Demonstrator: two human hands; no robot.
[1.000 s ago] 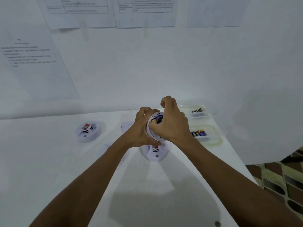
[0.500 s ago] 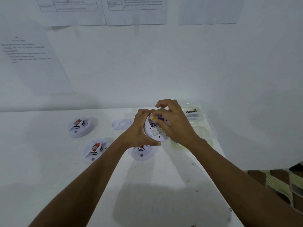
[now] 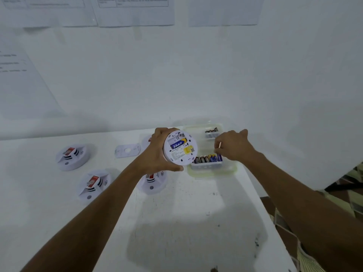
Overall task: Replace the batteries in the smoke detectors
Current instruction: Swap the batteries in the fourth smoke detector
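My left hand (image 3: 157,154) grips a white round smoke detector (image 3: 180,148) above the table, its back turned to me. The open compartment shows one blue and yellow battery (image 3: 177,144) with a bare slot above it. My right hand (image 3: 233,146) hovers over the near clear tray (image 3: 212,171), fingers curled down. The fingertips reach the right end of a row of batteries (image 3: 206,159). Whether they pinch one is hidden.
Three more detectors (image 3: 71,157) (image 3: 94,185) (image 3: 153,183) lie face up on the white table (image 3: 176,222). A loose mounting plate (image 3: 127,151) lies behind them. A far tray (image 3: 212,132) holds dark batteries. The table's right edge (image 3: 261,199) drops to a patterned floor.
My right hand has left the detector's battery compartment and moved right to the near battery tray. My left hand still holds the detector, whose back now shows fully.
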